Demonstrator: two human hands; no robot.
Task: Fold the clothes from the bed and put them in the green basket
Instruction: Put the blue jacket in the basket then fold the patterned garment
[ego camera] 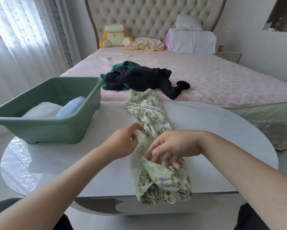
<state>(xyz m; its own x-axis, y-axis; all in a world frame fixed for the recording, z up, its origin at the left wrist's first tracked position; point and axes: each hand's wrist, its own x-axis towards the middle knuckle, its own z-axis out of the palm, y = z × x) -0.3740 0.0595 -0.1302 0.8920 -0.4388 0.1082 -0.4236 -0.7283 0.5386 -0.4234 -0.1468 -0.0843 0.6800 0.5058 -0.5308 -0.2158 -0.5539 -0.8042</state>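
A long green leaf-print garment [149,117] lies lengthwise on the white table [214,130], from the bed's edge to the near edge. My left hand [122,143] pinches its left edge around the middle. My right hand [172,146] is over the near part, its fingers curled down into a raised fold of the cloth. The green basket [44,127] stands on the table's left and holds folded white [39,111] and light-blue [71,106] clothes. On the pink bed [222,77] lie a black garment [144,78] and a dark green one [126,64], partly under it.
Pillows, a folded white duvet [191,40] and a yellow cushion [114,36] sit at the tufted headboard. Curtains hang on the left. The table's round left end [16,163] juts past the basket. My dark-clad knees show at the bottom corners.
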